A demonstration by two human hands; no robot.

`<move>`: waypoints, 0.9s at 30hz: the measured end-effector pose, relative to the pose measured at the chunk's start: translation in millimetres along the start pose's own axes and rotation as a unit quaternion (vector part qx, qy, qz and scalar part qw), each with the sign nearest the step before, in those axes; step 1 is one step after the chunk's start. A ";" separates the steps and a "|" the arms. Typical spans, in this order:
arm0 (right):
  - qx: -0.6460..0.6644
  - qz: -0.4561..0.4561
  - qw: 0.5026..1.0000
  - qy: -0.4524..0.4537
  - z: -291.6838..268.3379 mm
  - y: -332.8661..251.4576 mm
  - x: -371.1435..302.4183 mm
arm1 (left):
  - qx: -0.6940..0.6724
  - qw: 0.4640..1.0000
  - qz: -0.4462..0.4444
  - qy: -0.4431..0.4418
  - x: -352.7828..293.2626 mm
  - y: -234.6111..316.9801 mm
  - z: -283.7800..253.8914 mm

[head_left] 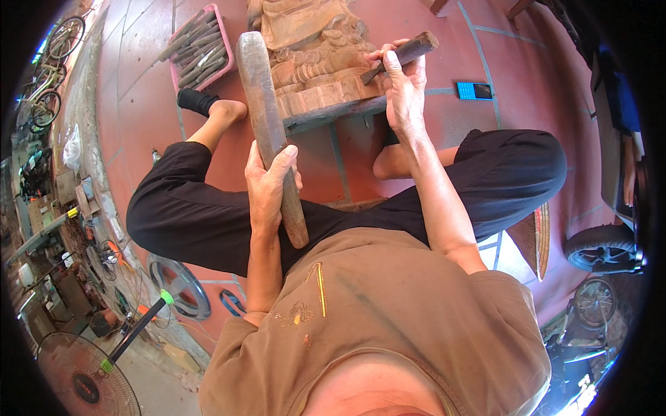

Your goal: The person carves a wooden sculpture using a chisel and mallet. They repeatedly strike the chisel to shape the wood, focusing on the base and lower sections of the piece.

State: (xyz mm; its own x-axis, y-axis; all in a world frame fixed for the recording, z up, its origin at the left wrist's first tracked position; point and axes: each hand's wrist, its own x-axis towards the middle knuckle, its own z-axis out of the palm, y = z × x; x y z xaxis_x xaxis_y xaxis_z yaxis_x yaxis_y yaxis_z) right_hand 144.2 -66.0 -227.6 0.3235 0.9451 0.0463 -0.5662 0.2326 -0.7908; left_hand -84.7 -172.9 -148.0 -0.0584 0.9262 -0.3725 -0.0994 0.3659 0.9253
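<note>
Red-tiled floor (531, 87), bicycle wheels (47, 109) at ten o'clock, pedestal fan (85, 388) at eight, motorbike wheel (601, 239) at three, glare (579, 401) at four

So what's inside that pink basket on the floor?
The pink basket holds a pile of long, dark, rod-like tools, a few poking past its left side. Whatever lies beneath the top ones is hidden.

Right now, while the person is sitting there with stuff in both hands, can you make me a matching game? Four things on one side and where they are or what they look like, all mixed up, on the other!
Things:
1. keypad phone
2. chisel
3. plastic basket
4. wooden club

Places and looks:
A. gripped in the left hand
B. pink, filled with long dark tools
C. lying on the red floor tiles
D. held in the right hand

Right pairs: 1-C, 2-D, 3-B, 4-A
</note>
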 end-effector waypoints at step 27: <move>0.033 0.051 0.998 0.009 -6.0 -2.4 0.1 | 0.507 0.787 0.231 -0.264 78.1 187.5 73.1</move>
State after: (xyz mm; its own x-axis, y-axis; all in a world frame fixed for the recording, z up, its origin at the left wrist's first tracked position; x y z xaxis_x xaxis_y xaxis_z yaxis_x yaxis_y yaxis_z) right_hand 150.2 -67.8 -229.3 0.2750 0.9605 -0.0439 -0.6449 0.1504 -0.7493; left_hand -35.3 -25.3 1.5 0.5924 0.7923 -0.1460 0.6712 -0.3852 0.6333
